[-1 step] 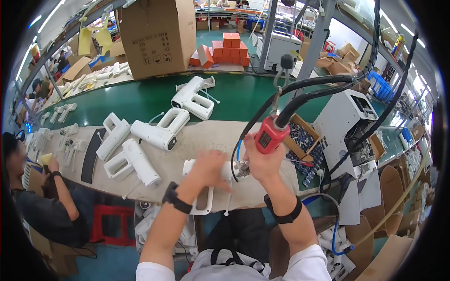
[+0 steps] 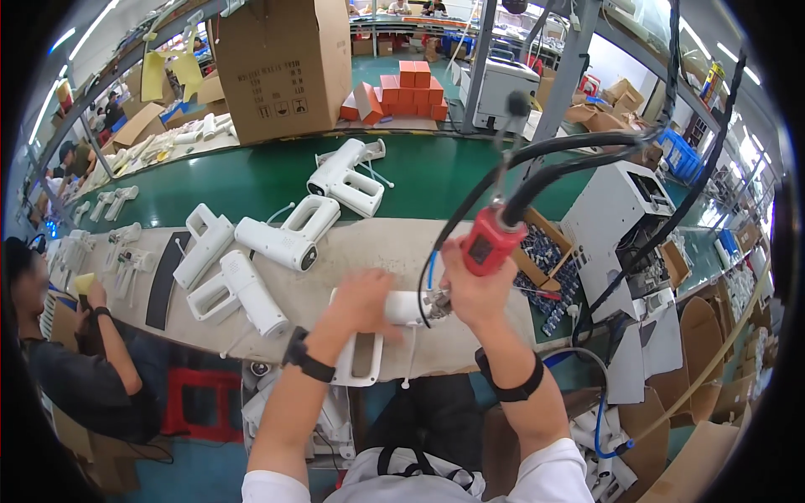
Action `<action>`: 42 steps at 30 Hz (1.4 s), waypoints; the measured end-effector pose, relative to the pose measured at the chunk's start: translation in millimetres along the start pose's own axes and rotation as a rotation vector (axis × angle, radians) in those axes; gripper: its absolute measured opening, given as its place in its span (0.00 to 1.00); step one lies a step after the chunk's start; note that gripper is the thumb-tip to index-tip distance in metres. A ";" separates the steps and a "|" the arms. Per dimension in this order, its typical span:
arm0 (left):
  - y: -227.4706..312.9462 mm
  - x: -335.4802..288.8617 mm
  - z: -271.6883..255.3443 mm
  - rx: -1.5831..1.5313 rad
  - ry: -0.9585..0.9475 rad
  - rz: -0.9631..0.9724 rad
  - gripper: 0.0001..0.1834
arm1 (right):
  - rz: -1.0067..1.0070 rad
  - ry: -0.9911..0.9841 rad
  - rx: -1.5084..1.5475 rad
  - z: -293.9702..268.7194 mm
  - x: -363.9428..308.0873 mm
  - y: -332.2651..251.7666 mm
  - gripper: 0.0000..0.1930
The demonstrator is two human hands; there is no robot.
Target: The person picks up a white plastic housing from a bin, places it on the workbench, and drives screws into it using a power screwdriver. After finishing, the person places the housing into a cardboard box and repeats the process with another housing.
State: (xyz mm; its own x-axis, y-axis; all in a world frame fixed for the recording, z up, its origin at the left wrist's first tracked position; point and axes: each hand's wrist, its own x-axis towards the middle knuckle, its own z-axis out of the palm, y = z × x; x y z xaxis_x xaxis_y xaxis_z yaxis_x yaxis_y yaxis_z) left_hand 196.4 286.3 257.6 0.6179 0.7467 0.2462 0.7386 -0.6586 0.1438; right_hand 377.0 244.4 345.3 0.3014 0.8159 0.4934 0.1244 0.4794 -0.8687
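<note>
My right hand [image 2: 480, 289] is wrapped round a red power screwdriver [image 2: 493, 239], whose lower end meets the right end of a white gun-shaped housing [image 2: 404, 308]. The housing lies on its side at the near edge of the bench, its looped handle toward me. Across its barrel lies my left hand [image 2: 360, 303], closed over it; the fingers are a little blurred and partly hidden. A thin white stem sticks out of the housing toward me. Further left lie several similar white gun-shaped housings [image 2: 243, 293].
Thick black cables [image 2: 579, 155] run from the screwdriver to the upper right. A cardboard tray of small metal parts [image 2: 545, 251] and a white machine [image 2: 616, 210] stand to the right. A co-worker [image 2: 88, 360] sits at the left. Orange boxes [image 2: 411, 92] and a large carton [image 2: 285, 75] stand beyond.
My left hand has shifted slightly left along the housing. The screwdriver's top, with my right hand, has moved a little to the right.
</note>
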 end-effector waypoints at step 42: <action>12.7 18.7 17.9 -0.215 -0.142 -0.271 0.48 | -0.007 0.041 0.170 29.2 19.8 -40.7 0.08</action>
State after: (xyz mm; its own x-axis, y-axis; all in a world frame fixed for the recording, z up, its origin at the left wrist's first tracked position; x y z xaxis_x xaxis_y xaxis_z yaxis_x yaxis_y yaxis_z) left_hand 222.1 293.6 246.9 0.4499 0.8923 0.0379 0.8164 -0.4281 0.3876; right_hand 350.3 250.5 391.8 0.3398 0.8004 0.4939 -0.0341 0.5353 -0.8440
